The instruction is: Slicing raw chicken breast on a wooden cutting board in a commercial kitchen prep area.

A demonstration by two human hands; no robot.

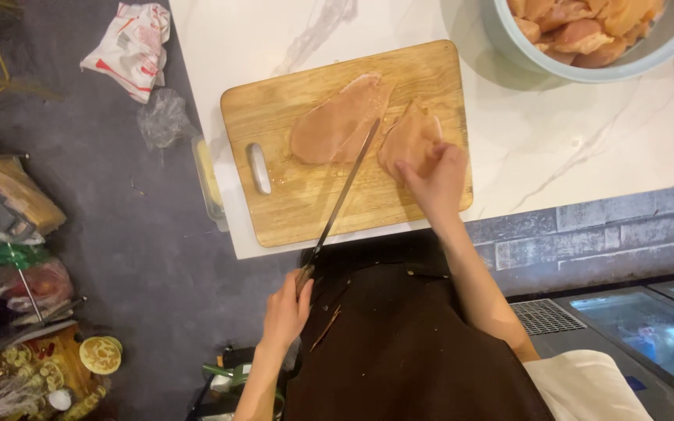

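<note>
A person stands at a white marble table, seen from above. The left hand [286, 308] is clenched around the handle of a long knife [345, 191], its blade laid between two raw chicken pieces on a wooden cutting board [298, 210]. The right hand [438, 179] presses the smaller chicken piece [407, 136], steadying it. A larger chicken breast [337, 121] lies beside it. A bowl [665, 54] of more chicken sits nearby.

Head view, straight down, near
</note>
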